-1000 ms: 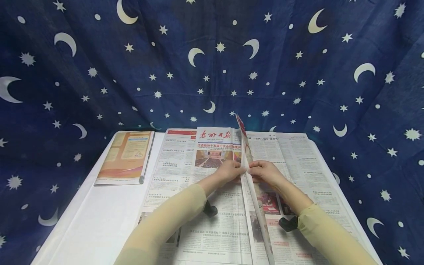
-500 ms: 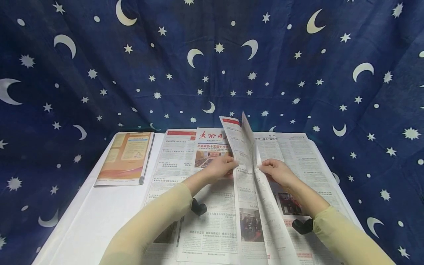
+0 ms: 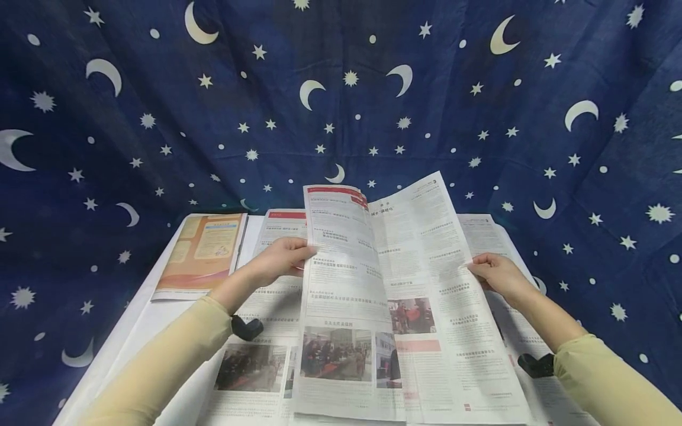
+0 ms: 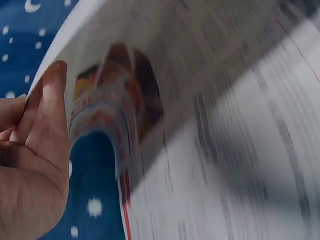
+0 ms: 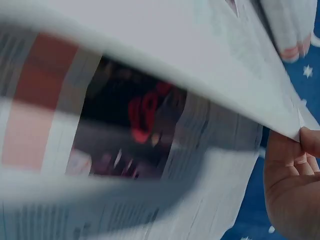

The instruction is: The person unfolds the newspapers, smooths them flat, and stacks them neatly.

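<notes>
A newspaper stands spread open between both hands, its two halves angled to a crease in the middle. At its left edge, about mid-height, my left hand pinches the paper; thumb and fingers hold the sheet's border in the left wrist view. My right hand pinches the opposite edge, with the thumb on top of the sheet in the right wrist view. The upper corners are lifted in front of the backdrop. Beneath lie more newspaper sheets, partly hidden by the raised one.
On the table's left a folded orange printed booklet lies flat. The white tabletop shows beside it. A dark blue cloth with moons and stars hangs behind the table. Black wrist devices sit at both cuffs.
Both hands have moved apart, the left one leftward and the right one rightward. The newspaper that was nearly closed between them has spread wide open, covering the red-titled page below.
</notes>
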`<control>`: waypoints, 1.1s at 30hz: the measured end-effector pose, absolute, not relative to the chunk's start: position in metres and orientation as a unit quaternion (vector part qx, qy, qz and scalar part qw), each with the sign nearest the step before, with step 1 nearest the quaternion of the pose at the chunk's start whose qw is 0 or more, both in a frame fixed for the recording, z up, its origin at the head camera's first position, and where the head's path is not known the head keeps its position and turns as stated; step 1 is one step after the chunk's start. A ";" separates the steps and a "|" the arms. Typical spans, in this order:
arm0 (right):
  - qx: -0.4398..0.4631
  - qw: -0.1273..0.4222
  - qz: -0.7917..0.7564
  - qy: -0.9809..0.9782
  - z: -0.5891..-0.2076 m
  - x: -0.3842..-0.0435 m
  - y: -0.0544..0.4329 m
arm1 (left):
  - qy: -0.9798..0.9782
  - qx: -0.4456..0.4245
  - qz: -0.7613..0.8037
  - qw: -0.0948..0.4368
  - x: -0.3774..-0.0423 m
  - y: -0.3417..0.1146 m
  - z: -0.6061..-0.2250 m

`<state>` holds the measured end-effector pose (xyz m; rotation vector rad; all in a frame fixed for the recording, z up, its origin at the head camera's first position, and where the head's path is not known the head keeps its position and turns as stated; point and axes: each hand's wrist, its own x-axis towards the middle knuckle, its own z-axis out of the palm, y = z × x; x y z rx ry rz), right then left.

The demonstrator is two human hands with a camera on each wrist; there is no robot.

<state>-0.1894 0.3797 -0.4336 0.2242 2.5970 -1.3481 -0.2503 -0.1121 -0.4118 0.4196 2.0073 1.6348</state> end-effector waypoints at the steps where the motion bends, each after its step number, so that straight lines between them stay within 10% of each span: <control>1: 0.080 0.100 -0.446 0.886 -0.435 -0.189 0.385 | 0.746 0.146 0.598 0.253 -0.251 -0.121 -0.411; 33: 0.206 0.021 -0.329 0.921 -0.469 -0.170 0.484 | 0.858 -0.081 0.461 0.211 -0.268 -0.254 -0.467</control>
